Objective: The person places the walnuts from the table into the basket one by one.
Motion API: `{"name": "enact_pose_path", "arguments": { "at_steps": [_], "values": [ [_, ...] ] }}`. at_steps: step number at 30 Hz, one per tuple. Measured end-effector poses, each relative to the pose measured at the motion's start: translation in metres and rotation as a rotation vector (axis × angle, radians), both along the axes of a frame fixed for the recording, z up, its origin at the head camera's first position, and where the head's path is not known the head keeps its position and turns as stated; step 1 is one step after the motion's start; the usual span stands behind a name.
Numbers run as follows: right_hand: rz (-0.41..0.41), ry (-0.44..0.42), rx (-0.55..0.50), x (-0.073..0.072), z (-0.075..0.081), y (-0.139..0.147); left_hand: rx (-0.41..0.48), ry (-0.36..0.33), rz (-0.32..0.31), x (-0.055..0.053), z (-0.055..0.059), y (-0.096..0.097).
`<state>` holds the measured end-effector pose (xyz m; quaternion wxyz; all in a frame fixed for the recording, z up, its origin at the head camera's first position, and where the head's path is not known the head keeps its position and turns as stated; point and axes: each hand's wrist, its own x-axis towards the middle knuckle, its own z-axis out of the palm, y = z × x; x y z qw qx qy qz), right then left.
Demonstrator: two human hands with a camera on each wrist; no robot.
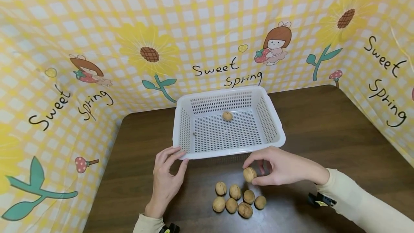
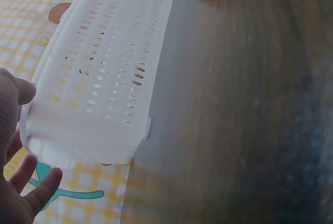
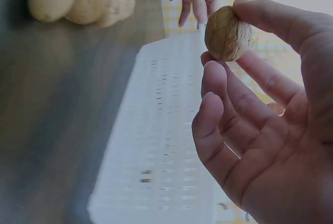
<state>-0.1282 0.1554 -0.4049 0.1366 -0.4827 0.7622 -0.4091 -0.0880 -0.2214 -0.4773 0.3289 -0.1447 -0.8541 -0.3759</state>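
Observation:
My right hand (image 1: 275,166) pinches a walnut (image 1: 249,174) between thumb and fingertips, just in front of the basket's near rim. In the right wrist view the held walnut (image 3: 227,34) shows its ridged shell close up. A white plastic basket (image 1: 226,151) with slotted walls stands on the table, and one walnut (image 1: 227,116) lies inside toward the back. My left hand (image 1: 168,177) rests its spread, relaxed fingers at the basket's near left corner. Several loose walnuts (image 1: 231,205) sit in a cluster on the table below the right hand.
A dark brown wooden table (image 1: 139,154) carries everything. Yellow checked cloth (image 1: 129,17) with printed flowers and lettering rises behind the basket and along both sides. A small dark speck (image 1: 194,134) shows inside the basket near its left wall.

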Motion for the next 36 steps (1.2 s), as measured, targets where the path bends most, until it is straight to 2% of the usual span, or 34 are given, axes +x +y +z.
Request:
{"name": "enact_pose_path", "arguments": {
  "at_steps": [5,13,17,26,31,36],
  "values": [
    [-0.011,0.013,0.082,-0.009,0.018,-0.003,0.000,-0.025,0.007,0.001,-0.001,-0.001],
    [-0.077,0.009,0.181,-0.030,0.048,-0.002,-0.004,-0.038,0.010,0.001,-0.001,-0.001],
    [-0.093,0.024,0.178,-0.042,0.063,-0.002,-0.002,-0.048,0.015,0.001,0.000,-0.001],
    [-0.115,-0.035,0.183,-0.068,0.093,-0.010,-0.017,-0.022,0.005,0.000,0.000,-0.002],
    [-0.157,-0.037,0.167,-0.089,0.103,-0.019,-0.017,-0.005,0.005,0.001,0.001,-0.001],
    [-0.195,-0.029,0.150,-0.112,0.106,-0.026,-0.024,-0.003,0.007,0.002,0.001,-0.001]
  ]
}}
